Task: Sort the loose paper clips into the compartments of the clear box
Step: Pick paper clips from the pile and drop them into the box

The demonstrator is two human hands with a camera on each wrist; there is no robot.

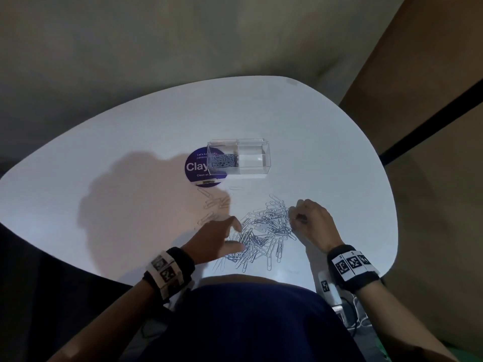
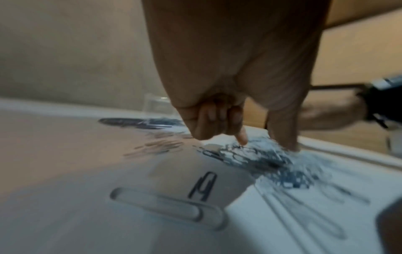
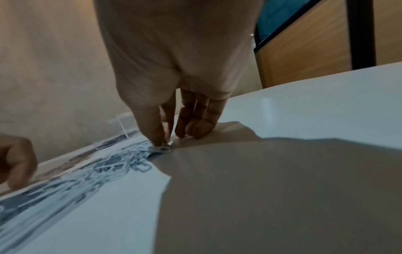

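Note:
A heap of loose silver paper clips [image 1: 264, 228] lies on the white table [image 1: 104, 178] near its front edge. My left hand [image 1: 236, 236] reaches into the heap's left side; the left wrist view shows thumb and forefinger apart, their tips touching the clips [image 2: 261, 159], the other fingers curled. My right hand [image 1: 294, 218] is at the heap's right edge. There its thumb and forefinger pinch a paper clip [image 3: 163, 149] that lies on the table. The clear box [image 1: 251, 171] stands farther back. Its left compartment holds small dark clips [image 1: 224, 160] and its right compartment looks bare.
A round purple sticker [image 1: 197, 167] lies under the box's left end. Several larger clips [image 1: 214, 202] lie scattered between the sticker and the heap. One big clip [image 2: 165, 208] and a small dark clip [image 2: 203, 187] lie apart near my left wrist. A wooden panel [image 1: 431, 126] stands to the right.

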